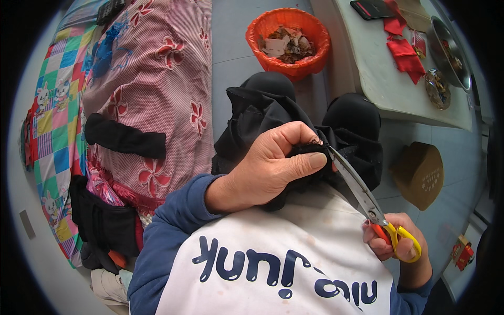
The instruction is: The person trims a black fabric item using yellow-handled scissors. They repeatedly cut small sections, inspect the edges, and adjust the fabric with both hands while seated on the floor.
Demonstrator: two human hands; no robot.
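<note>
In my left hand (271, 163) the edge of a black cloth (267, 110) is pinched between thumb and forefinger, with frayed threads sticking up at the fingertips. The rest of that cloth drapes over my knees. My right hand (397, 238) grips a pair of scissors (356, 187) by handles that are yellow and orange. The metal blades point up and left, their tips right at the pinched cloth edge beside my left thumb. Whether the tips have fabric between them cannot be made out.
A pink flowered cover (177, 90) on my left bears a black sock-like piece (126, 136). Ahead stands an orange-lined waste bin (323, 59) holding scraps. The table (378, 78) at right carries red cloth strips (405, 57) and a steel bowl (437, 47). A brown stool-like object (419, 175) is on the floor.
</note>
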